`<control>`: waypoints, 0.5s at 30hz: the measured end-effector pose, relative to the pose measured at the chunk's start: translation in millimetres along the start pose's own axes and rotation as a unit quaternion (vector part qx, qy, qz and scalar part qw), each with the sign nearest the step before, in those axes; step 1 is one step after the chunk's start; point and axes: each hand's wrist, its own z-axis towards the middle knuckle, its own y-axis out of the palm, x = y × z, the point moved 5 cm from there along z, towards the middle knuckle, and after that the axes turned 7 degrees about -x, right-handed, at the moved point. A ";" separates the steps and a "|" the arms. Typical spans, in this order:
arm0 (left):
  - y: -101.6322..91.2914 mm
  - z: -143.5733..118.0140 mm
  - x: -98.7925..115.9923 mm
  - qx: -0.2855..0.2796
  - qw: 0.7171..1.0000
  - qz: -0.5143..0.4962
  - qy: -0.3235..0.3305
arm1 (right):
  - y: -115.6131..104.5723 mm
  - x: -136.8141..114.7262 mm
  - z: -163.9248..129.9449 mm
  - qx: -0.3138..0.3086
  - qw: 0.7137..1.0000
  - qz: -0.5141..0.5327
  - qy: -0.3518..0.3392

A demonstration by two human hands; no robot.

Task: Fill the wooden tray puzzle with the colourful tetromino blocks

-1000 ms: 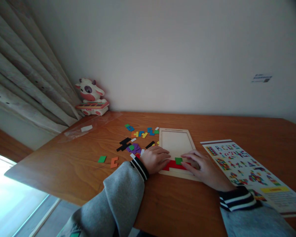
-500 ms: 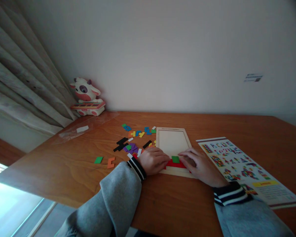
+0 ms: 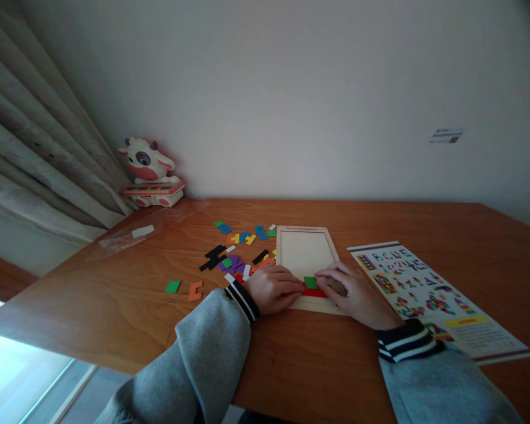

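Near the front edge of a pale wooden puzzle tray [image 3: 333, 247], a red flat puzzle piece [image 3: 313, 292] lies between my two hands. A green flat puzzle piece [image 3: 310, 282] sits just beyond the red one. My left hand [image 3: 274, 288] is closed, its fingertips on the left end of the red piece. My right hand [image 3: 353, 295] has thumb and fingers bent together at the red piece's right end, with the index fingertip close to the green piece. The fingers partly cover both ends of the red piece.
Loose coloured pieces, including purple ones [image 3: 235, 262] and black ones [image 3: 212, 258], lie left of the tray. An orange piece [image 3: 195, 291] and a green square [image 3: 173, 287] lie nearer. A printed pattern sheet [image 3: 433, 300] is at right, a cow toy [image 3: 150, 171] at back left.
The view has shifted slightly, moving everything a little left and up. Less of the red piece shows beside my left fingers. Both hands stay at the tray's near end.
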 end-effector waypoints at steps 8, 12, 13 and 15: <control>1.7 -0.7 3.5 -0.033 0.999 0.019 0.029 | 2.2 0.5 -0.5 -0.002 1.000 -0.021 -0.008; 1.0 -0.9 4.7 -0.042 0.998 0.010 0.036 | 3.4 -1.3 -0.7 -0.018 1.000 -0.020 -0.007; 1.0 -0.9 4.8 -0.045 0.998 0.006 0.035 | 3.6 -1.4 -0.8 -0.020 1.000 -0.020 -0.006; 0.8 -0.9 4.7 -0.047 0.998 0.000 0.032 | 3.8 -1.1 -1.1 -0.021 1.000 -0.018 -0.004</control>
